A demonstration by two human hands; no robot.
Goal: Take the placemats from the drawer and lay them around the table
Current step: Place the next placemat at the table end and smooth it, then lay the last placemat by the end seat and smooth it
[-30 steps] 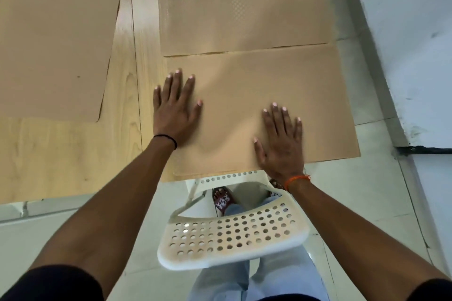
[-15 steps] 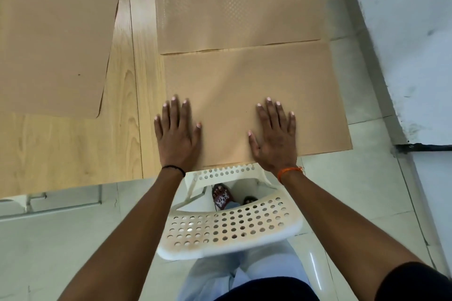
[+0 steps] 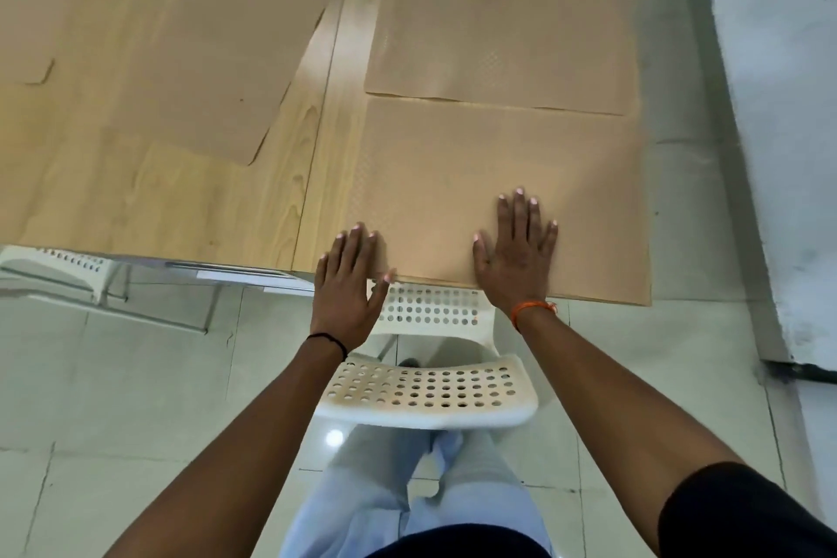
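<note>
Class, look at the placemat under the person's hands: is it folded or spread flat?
Spread flat: the placemat lies as one smooth sheet on the table, both hands pressing it.

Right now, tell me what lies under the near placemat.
The near placemat lies on the wooden table, its right part overhanging the tiled floor. The tabletop beneath is covered.

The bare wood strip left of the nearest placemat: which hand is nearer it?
Left. The left hand rests at the wood strip; the right hand lies flat mid-mat, farther away.
</note>
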